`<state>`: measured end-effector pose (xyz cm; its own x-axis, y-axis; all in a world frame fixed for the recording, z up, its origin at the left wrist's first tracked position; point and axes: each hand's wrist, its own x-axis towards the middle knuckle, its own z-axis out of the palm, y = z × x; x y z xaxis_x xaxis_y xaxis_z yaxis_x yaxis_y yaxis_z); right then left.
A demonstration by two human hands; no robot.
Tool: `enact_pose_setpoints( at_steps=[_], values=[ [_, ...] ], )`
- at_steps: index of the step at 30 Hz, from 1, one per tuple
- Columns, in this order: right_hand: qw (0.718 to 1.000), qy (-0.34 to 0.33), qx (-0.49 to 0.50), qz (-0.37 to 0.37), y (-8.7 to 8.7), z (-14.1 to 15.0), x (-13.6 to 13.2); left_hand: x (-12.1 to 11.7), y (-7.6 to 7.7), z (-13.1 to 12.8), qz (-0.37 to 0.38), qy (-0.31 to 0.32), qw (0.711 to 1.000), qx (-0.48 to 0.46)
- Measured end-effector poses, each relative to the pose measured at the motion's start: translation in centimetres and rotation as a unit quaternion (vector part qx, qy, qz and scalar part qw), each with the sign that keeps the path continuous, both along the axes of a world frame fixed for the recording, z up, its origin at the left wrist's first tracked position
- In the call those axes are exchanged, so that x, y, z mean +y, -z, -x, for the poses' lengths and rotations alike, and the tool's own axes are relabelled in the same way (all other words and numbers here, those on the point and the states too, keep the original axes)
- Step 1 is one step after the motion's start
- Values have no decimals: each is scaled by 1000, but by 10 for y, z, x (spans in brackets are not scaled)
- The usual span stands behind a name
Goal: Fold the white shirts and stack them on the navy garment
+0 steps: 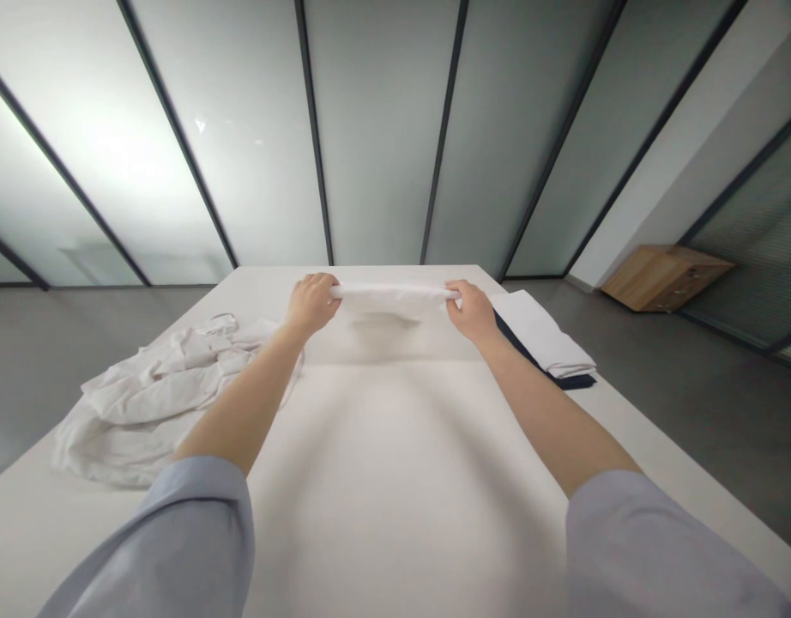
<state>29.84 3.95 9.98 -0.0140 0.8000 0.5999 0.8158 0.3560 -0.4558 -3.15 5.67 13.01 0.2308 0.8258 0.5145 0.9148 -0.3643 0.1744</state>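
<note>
A white cloth [392, 296], folded into a narrow band, is held stretched just above the far part of the white table [395, 481]. My left hand [310, 302] is closed on its left end. Gripping the right end is my right hand [473, 311], also closed. A faint shadow lies on the table under the cloth. Both forearms reach forward from light blue sleeves.
A crumpled heap of white garments [157, 395] lies on the table's left side. Folded white cloth [543, 335] rests on a dark folded piece [572, 380] at the right edge. A wooden cabinet [662, 276] stands on the floor at right. Glass partitions rise behind the table.
</note>
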Motion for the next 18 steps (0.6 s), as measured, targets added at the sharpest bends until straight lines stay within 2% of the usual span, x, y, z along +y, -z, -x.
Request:
enact_pose_setpoints(
  at_steps=[2,4,6,8,11,15,18],
  values=[
    [999,-20,-39,3,30,1,-9,-6,31,-2,6,9,1000,16],
    [996,-37,-76,29,64,2,-17,-13,66,-6,44,22,998,32],
    [991,-52,-99,80,94,3,-23,-20,98,-9,103,34,993,43],
    [984,-54,-92,140,113,2,-26,-26,122,-9,153,17,988,28],
    [979,-50,-54,191,122,1,-28,-30,136,-5,189,-1,982,-19],
    [981,-75,-18,180,118,-2,-30,-31,134,5,197,21,975,-102],
    [981,-85,42,170,118,-4,-31,-31,131,10,203,-2,959,-197]
  ],
)
